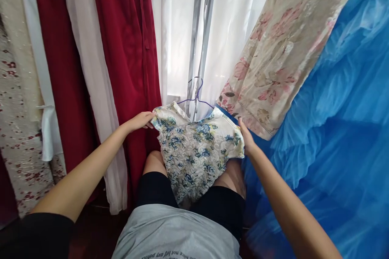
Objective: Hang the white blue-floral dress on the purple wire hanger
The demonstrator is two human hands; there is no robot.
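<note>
A short-sleeved floral blouse (194,149), cream with blue and yellow flowers, hangs on a purple hanger (199,96) in front of my legs. The hanger's hook is at a pair of grey ribbon-like straps (204,28). My left hand (141,122) pinches the edge of the blouse's left sleeve. On the other side my right hand (247,137) grips the right sleeve, thumb upward and fingers mostly hidden behind the cloth. Between the two hands the blouse is spread out, its neckline at the top.
Dark red garments (124,44) and a pale pink one (88,48) hang at the left. To the right hang a beige floral garment (273,60) and a ruffled blue tulle dress (340,162). White curtain-like fabric (237,16) is behind the straps.
</note>
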